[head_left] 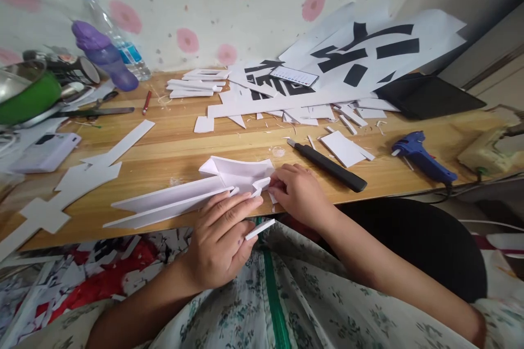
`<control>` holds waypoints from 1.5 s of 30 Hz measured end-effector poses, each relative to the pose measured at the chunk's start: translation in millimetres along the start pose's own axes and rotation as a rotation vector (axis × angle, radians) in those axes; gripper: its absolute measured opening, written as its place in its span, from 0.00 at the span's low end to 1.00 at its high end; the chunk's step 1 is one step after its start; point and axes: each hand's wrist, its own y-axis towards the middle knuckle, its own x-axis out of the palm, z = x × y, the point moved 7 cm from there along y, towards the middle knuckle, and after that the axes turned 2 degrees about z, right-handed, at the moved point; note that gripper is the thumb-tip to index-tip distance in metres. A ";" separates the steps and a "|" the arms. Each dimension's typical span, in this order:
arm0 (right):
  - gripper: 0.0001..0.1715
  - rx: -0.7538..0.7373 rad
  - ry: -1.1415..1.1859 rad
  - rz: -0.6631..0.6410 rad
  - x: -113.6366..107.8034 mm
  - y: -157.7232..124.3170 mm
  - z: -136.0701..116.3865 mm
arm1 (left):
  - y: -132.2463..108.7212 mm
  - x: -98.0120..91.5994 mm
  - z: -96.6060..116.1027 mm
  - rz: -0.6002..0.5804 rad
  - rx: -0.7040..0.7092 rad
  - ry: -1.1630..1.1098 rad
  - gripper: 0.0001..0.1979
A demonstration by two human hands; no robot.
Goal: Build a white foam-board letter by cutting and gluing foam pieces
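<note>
The left hand (pixel 223 242) is bracing the white form (pixel 241 172) near the tabletop (pixel 172 144) edge, pinching a strip (pixel 262 228); the right hand (pixel 298 192) is gripping its end. Uneven pressure could be skewing those thin walls.

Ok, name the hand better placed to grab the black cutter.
Probably the right hand: the black cutter lies beside it, though it is busy at the white assembly. The left hand is farther off and holds a small white strip.
</note>
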 end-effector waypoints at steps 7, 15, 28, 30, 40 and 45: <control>0.06 -0.027 -0.118 -0.093 4.5 4.7 -3.0 | 2.1 -1.0 -0.2 0.019 0.007 0.013 0.06; 0.08 -0.100 0.234 -0.013 -3.0 -2.2 4.0 | 0.5 -0.2 -1.3 0.009 0.005 0.001 0.05; 0.06 -0.022 -0.052 -0.023 6.2 1.6 0.5 | 3.7 1.1 1.4 0.017 0.001 0.030 0.05; 0.07 -0.018 -0.085 -0.061 6.5 1.9 -0.1 | 4.1 1.3 1.8 0.010 0.000 0.040 0.05; 0.09 -0.096 0.253 -0.003 -3.5 -3.6 6.6 | 3.5 0.6 3.1 0.019 0.007 0.026 0.04; 0.06 -0.141 0.244 0.048 0.7 -7.4 5.1 | 3.5 1.5 3.1 0.033 0.001 0.024 0.04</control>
